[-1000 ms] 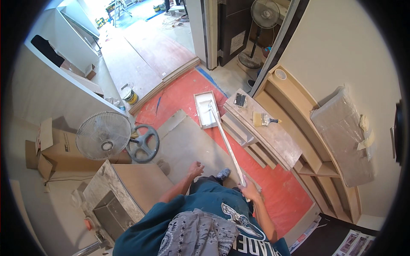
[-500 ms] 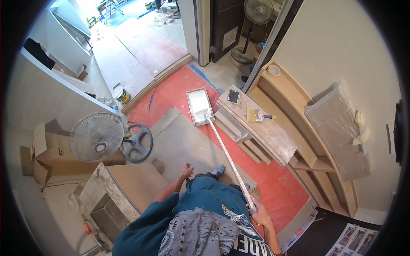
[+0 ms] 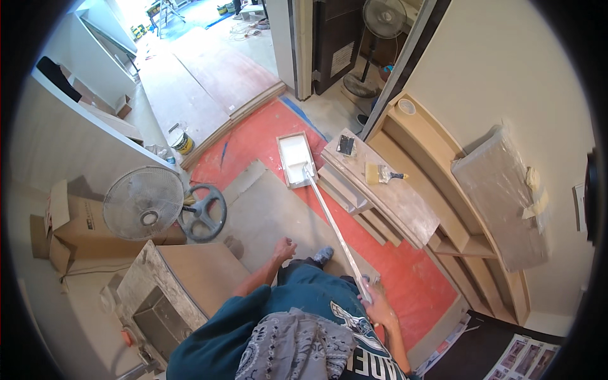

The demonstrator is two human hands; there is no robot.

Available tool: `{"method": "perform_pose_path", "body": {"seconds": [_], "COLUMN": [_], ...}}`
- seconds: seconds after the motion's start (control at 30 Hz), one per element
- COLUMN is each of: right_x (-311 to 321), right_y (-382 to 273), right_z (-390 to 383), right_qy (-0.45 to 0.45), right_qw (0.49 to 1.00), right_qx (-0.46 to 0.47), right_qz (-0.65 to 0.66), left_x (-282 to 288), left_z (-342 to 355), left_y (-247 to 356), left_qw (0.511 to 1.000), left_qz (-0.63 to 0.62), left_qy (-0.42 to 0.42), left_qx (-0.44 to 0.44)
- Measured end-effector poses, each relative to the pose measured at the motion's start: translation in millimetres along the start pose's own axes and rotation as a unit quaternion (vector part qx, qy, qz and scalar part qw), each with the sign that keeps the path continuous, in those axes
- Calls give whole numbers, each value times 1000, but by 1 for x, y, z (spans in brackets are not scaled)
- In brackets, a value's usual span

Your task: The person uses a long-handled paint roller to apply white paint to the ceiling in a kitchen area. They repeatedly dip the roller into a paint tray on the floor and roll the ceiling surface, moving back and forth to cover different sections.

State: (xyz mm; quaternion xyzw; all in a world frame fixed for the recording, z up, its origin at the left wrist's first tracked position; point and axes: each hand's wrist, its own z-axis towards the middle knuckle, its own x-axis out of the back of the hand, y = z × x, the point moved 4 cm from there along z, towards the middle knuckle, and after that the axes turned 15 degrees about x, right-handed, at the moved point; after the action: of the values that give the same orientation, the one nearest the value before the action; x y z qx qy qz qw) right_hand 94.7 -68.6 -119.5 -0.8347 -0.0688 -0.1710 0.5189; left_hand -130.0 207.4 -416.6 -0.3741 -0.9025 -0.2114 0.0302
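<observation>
My right hand [image 3: 373,297] is closed around a long white pole [image 3: 335,228], whose roller head [image 3: 306,170] rests at the near end of a rectangular tray of white paint [image 3: 278,142] on the red floor covering. My left hand [image 3: 285,249] hangs free over the grey-beige board, its fingers loosely bent and holding nothing. Right of the tray stands a step-like wooden unit [image 3: 399,209], with a wide paintbrush [image 3: 380,174] and a small black-topped scraper or pad [image 3: 346,145] on its top.
A standing fan [image 3: 126,202] and cardboard boxes [image 3: 88,240] stand left, above a sink cabinet [image 3: 158,310]. Curved shelving [image 3: 468,247] lines the right wall. A paint bucket [image 3: 182,140] sits beside raised boards [image 3: 190,88]. A second fan [image 3: 383,19] stands beyond the doorway.
Since a second ago the roller has moved toward the tray's near end. In the last half second my right hand shifted slightly up and my left hand slightly up and right.
</observation>
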Motion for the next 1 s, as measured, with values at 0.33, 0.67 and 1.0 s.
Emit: {"method": "perform_pose_path", "body": {"seconds": [0.33,0.67,1.0], "right_x": [5,15,6], "right_y": [-24,-24,-29], "right_z": [14,-54,0], "right_qy": [6,1,13], "right_qw": [999,998,994], "right_qx": [-42,42,-88], "right_qz": [29,-55,65], "left_x": [-28,-54,-88], "left_z": [-13,-33,-63], "left_y": [31,62,72], "left_qw": [997,987,969], "left_qz": [-27,-74,-15], "left_qy": [-66,-144,-247], "left_qx": [-21,-20,16]}}
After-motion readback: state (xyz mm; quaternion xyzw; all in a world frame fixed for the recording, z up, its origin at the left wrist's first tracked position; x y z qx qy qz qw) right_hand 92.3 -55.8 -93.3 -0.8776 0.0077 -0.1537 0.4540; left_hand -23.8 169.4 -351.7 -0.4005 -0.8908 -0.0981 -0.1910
